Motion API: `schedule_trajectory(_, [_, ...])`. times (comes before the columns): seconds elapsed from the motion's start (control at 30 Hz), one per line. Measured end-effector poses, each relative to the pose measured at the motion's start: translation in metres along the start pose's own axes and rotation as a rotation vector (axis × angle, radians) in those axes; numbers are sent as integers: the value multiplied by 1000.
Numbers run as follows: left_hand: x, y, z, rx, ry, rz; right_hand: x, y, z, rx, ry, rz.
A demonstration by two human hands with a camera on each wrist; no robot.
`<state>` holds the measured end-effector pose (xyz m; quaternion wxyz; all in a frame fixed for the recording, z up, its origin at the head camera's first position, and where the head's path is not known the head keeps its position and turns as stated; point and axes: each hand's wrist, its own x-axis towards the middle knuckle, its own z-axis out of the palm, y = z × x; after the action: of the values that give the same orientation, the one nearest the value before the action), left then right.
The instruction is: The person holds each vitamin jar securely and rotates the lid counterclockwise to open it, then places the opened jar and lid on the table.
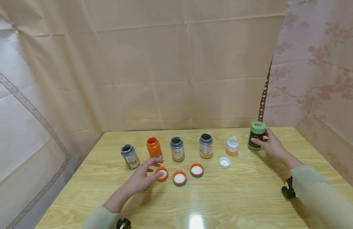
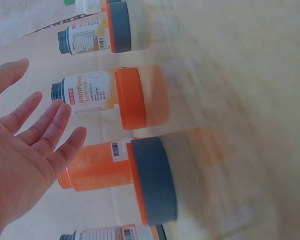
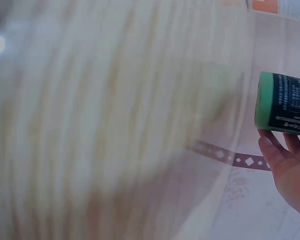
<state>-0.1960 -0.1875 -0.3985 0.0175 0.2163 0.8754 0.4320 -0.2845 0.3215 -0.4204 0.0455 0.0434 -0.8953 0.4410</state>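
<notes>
My right hand (image 1: 272,147) grips a dark jar with a green lid (image 1: 254,137) at the table's right, thumb across its front. In the right wrist view, fingers (image 3: 277,152) lie against the jar (image 3: 290,102). My left hand (image 1: 140,178) is held over the table with relaxed, spread fingers and nothing in them. Its fingertips overlap an upturned orange lid (image 1: 158,178) and the foot of an open orange bottle (image 1: 154,148) in the head view. Left of that bottle stands an open grey-necked bottle (image 1: 131,157).
Two more open grey-necked bottles, one mid-table (image 1: 177,152) and one further right (image 1: 206,147), and a small open white bottle (image 1: 232,147) continue the row. Before them lie two grey lids with orange rims (image 1: 179,178) (image 1: 197,170) and a white lid (image 1: 224,162). A beige curtain (image 1: 170,70) hangs behind.
</notes>
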Motion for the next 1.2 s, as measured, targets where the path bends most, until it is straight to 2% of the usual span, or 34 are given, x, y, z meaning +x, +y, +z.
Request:
schedule_trajectory(0.17, [8, 7, 1, 21, -9, 39, -6, -13, -9, 2, 78, -75])
schedule_trajectory(0.33, [20, 15, 3, 19, -32, 78, -10, -30, -22, 0, 105, -93])
schedule_trajectory(0.67, [47, 35, 8, 82, -101, 188, -22, -60, -32, -25, 100, -129])
schedule_trajectory(0.87, [60, 53, 12, 101, -125, 218, -33, -79, -26, -9, 75, -208])
schedule_trajectory(1.07, [74, 66, 17, 130, -145, 328, -45, -96, -17, -36, 25, -268])
schedule_trajectory(1.2, [84, 73, 22, 144, -149, 366, -53, -104, -13, -56, -15, -304])
